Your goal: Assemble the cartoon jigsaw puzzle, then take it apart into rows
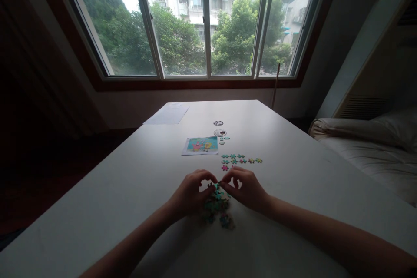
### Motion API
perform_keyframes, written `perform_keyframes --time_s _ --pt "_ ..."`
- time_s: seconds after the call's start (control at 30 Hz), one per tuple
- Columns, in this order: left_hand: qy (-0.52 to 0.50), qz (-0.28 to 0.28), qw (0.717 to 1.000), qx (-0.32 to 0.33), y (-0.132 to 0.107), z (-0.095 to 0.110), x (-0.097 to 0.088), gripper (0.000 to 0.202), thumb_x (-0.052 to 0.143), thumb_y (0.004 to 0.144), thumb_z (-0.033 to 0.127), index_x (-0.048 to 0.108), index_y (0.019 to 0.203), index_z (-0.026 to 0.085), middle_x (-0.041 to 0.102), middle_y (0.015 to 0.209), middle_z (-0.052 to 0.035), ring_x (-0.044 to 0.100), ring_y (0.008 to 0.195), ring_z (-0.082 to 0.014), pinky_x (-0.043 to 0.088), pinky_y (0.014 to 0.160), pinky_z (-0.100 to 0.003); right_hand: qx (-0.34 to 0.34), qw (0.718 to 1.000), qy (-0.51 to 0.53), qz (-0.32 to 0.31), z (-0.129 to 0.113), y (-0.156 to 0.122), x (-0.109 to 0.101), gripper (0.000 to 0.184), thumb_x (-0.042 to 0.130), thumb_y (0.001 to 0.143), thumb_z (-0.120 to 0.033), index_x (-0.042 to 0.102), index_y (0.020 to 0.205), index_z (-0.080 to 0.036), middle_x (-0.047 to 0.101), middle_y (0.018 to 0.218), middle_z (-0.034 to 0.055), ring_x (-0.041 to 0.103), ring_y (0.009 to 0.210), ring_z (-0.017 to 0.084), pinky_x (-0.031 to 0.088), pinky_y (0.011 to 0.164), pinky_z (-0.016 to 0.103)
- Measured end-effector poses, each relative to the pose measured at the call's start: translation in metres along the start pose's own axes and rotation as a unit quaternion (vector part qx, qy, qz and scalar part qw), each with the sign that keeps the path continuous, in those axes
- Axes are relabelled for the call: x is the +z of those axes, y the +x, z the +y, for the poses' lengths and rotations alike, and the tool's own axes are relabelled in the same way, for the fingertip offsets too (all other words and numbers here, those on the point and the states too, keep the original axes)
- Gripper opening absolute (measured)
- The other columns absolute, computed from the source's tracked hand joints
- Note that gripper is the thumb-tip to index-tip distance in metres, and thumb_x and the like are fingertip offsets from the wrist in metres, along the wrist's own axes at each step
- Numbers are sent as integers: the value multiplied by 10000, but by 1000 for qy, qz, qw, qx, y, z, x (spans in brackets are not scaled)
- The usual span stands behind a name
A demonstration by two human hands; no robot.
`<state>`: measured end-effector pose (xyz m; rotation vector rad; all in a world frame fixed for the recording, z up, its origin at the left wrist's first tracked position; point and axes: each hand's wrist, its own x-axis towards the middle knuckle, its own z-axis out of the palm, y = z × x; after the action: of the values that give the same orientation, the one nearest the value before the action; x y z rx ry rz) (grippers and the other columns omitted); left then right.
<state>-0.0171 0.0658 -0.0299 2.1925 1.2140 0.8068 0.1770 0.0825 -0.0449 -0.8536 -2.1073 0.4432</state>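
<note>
Both my hands meet over a pile of small jigsaw pieces [217,208] on the white table [130,191]. My left hand [192,191] and my right hand [246,187] pinch fingertips together on a dark puzzle piece [219,181] between them, just above the pile. Beyond my hands lies a row of separate teal, pink and yellow pieces [240,159]. A colourful cartoon reference picture [201,145] lies further back, with a few joined pieces [223,140] beside it.
Two small round objects [219,128] sit behind the picture. A sheet of paper [167,114] lies at the table's far left. A bed with pale bedding [374,147] stands to the right. A wide window [202,21] faces trees and buildings.
</note>
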Motion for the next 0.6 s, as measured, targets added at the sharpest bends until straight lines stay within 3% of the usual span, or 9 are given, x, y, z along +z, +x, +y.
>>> perform_keyframes --time_s 0.17,0.3,0.43,0.6 --pt "22 22 1000 -1 0 11 0 138 547 773 273 635 772 167 628 757 -33 548 719 -151 409 624 -240 36 998 52 -11 -2 2 0 102 563 764 -258 614 712 -187 575 620 -13 477 532 82 397 526 203" --pt "-10 36 998 -47 1 10 1 170 559 763 296 640 743 148 635 722 -30 550 675 -147 399 590 -233 35 998 47 -4 -1 1 -1 122 574 759 -280 601 846 -198 588 690 -7 485 534 80 399 517 197" --pt "-87 29 991 -94 2 4 0 197 547 768 306 637 738 133 630 682 -20 541 619 -133 385 540 -216 -21 999 -28 -2 2 0 -2 250 619 727 -340 571 936 -212 595 744 -4 477 532 81 401 571 224" --pt "-112 23 990 -87 2 5 2 225 558 758 329 636 717 122 624 666 -21 536 614 -135 382 536 -210 -87 991 -104 4 3 0 -2 244 579 764 -392 579 930 -213 613 748 0 514 565 89 376 655 253"
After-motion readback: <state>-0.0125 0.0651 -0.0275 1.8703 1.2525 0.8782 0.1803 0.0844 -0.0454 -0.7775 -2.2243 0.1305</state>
